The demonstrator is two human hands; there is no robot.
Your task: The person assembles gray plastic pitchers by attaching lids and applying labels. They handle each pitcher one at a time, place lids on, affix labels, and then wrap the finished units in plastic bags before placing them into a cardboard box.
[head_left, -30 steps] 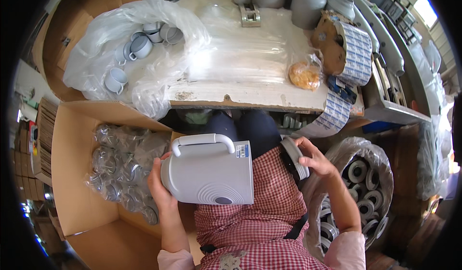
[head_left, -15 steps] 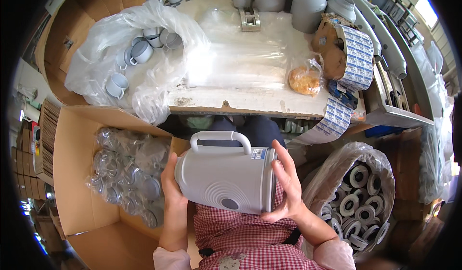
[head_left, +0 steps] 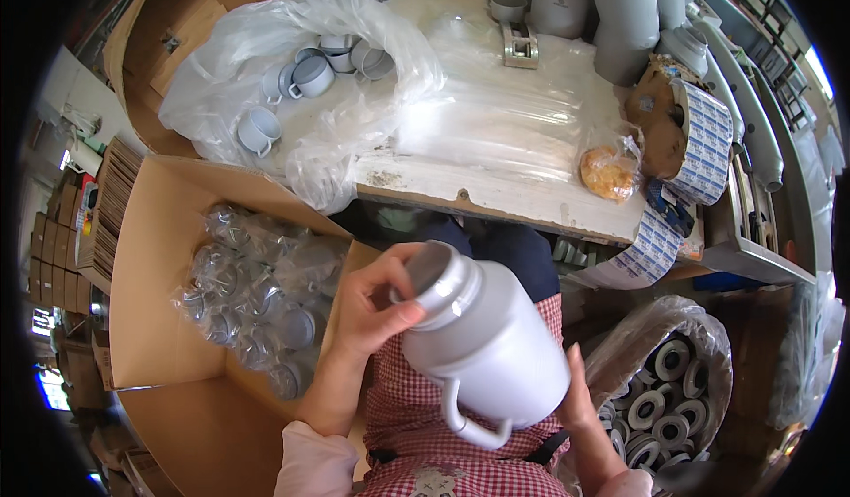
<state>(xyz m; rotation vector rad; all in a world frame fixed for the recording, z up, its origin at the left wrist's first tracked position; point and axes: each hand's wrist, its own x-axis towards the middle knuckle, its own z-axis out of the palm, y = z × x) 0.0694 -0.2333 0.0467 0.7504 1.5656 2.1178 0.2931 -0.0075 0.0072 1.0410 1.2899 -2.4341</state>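
A grey jug body [head_left: 505, 342] with a side handle lies tilted in front of me, its open neck pointing up and to the left and its handle toward my lap. My left hand [head_left: 370, 306] grips the rim of the neck, some fingers over the edge of the opening. Against the base on the other side is my right hand [head_left: 577, 392], most of its fingers hidden behind the jug. Closest to my left hand is a cardboard box [head_left: 164, 275] of plastic-wrapped grey pieces [head_left: 257, 298].
Grey cups [head_left: 312, 76] lie on clear plastic on the white worktable [head_left: 522, 205]. A label roll [head_left: 708, 143] and a bagged piece of bread [head_left: 607, 174] sit at its right. Beside my right arm, a plastic-lined container [head_left: 722, 355] holds several grey rings [head_left: 670, 430].
The jug has turned over from lying sideways with its handle up; now its open neck shows and the handle points down. My left hand has shifted onto the neck. The view has swung left.
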